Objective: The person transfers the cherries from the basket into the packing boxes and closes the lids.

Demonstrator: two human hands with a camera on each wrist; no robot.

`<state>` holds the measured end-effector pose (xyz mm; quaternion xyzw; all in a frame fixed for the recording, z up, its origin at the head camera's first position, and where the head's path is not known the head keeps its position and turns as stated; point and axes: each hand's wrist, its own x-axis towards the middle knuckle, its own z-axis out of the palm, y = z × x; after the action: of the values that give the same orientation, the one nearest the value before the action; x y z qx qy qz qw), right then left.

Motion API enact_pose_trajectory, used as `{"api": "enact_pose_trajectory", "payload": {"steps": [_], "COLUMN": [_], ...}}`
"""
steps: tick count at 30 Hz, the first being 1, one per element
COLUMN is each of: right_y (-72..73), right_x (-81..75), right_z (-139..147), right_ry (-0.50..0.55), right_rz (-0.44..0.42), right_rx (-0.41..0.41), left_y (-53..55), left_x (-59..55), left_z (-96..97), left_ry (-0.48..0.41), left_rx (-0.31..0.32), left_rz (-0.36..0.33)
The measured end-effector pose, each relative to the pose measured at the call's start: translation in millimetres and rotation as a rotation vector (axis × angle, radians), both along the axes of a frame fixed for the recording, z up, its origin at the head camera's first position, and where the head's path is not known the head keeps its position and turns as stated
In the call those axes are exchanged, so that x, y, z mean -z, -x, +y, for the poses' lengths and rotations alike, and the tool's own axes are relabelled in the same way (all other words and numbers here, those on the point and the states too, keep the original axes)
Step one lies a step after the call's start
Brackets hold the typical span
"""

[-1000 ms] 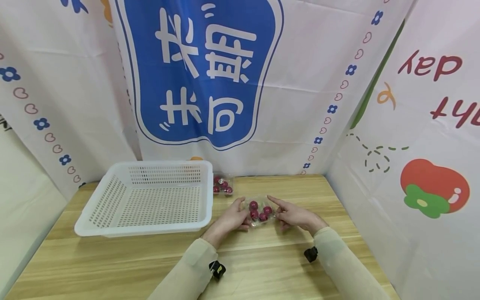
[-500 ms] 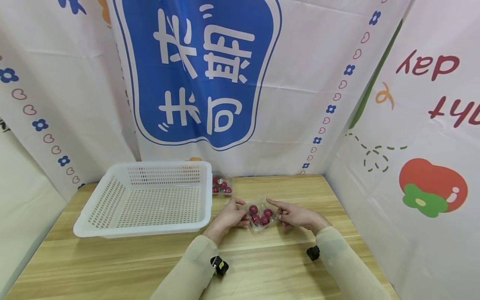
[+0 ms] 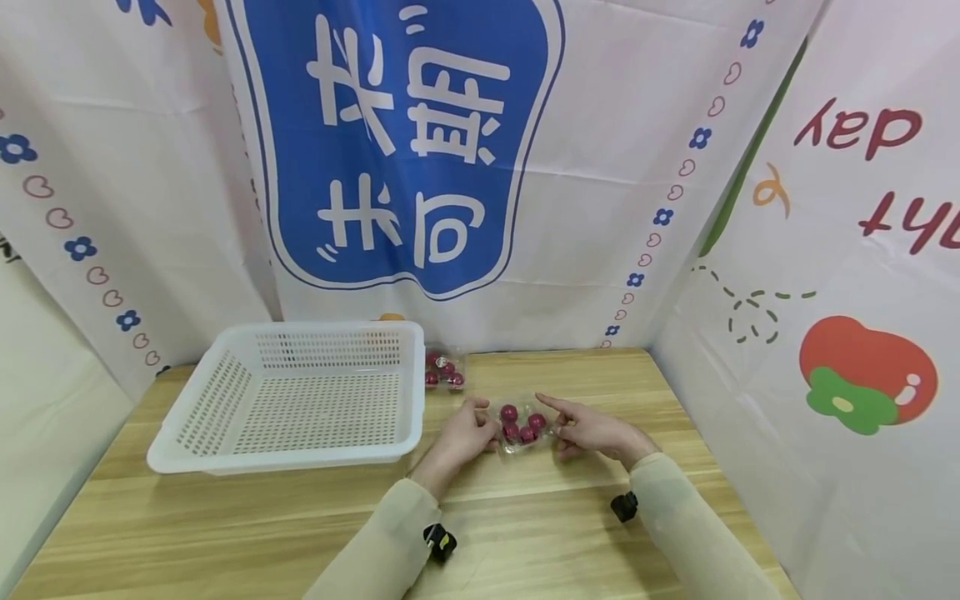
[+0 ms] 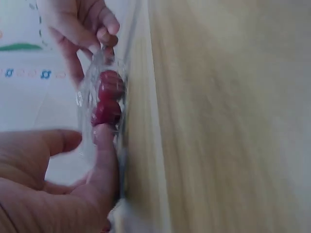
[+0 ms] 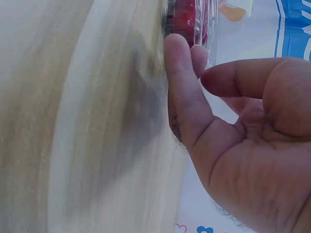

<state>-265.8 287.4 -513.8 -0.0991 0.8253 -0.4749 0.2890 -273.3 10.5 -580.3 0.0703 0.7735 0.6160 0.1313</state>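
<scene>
A clear plastic box with several dark red round balls in it sits between the two hands over the wooden table. My left hand grips its left end; in the left wrist view the thumb presses against the box's side beside the balls. At the opposite end my right hand holds the box, its index finger stretched along the far side. From the right wrist view, the right thumb meets the end of the box, and the other fingers are bent. The box's underside is hidden.
To the left stands a white slotted plastic basket with nothing visible in it. A second clear box of red balls lies behind, against its right side. Printed cloth hangs along the table's back and right.
The box shifts slightly toward the person and tilts, then comes back a little. Both hands stay at its ends, and the left fingers bend more than before.
</scene>
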Motion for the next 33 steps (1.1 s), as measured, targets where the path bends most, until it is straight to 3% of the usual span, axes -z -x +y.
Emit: {"api": "enact_pose_trajectory", "payload": {"steps": [2, 4, 5, 7, 10, 16, 26, 33], "right_y": [-0.5, -0.9, -0.9, -0.9, -1.2, -2.7, -1.1, 14.2], "right_x": [0.2, 0.3, 0.6, 0.8, 0.8, 0.5, -0.1, -2.9], "right_z": [-0.9, -1.4, -1.4, -1.5, -2.2, -4.4, -4.8, -9.0], "right_ry": [0.009, 0.013, 0.012, 0.010, 0.015, 0.047, 0.060, 0.004], "right_rz": [-0.009, -0.013, -0.011, -0.007, -0.013, -0.038, -0.049, -0.016], "right_rx": [0.021, 0.035, 0.036, 0.034, 0.041, 0.055, 0.068, 0.130], "left_y": [-8.2, -21.6, -28.3, -31.8, -31.0, -28.6, -22.6, -22.8], "left_x": [-8.1, -27.2, -36.9, -41.2, -39.7, -39.1, -36.6, -38.5], "left_z": [-1.1, -0.9, -0.9, -0.4, 0.8, 3.3, -3.9, -3.1], "left_ry": [0.063, 0.088, 0.070, 0.000, -0.069, -0.060, -0.097, -0.087], "left_rx": [0.065, 0.120, 0.130, 0.132, 0.118, 0.111, 0.120, 0.112], "left_rz": [-0.007, -0.058, -0.085, -0.150, -0.193, -0.140, -0.179, -0.200]}}
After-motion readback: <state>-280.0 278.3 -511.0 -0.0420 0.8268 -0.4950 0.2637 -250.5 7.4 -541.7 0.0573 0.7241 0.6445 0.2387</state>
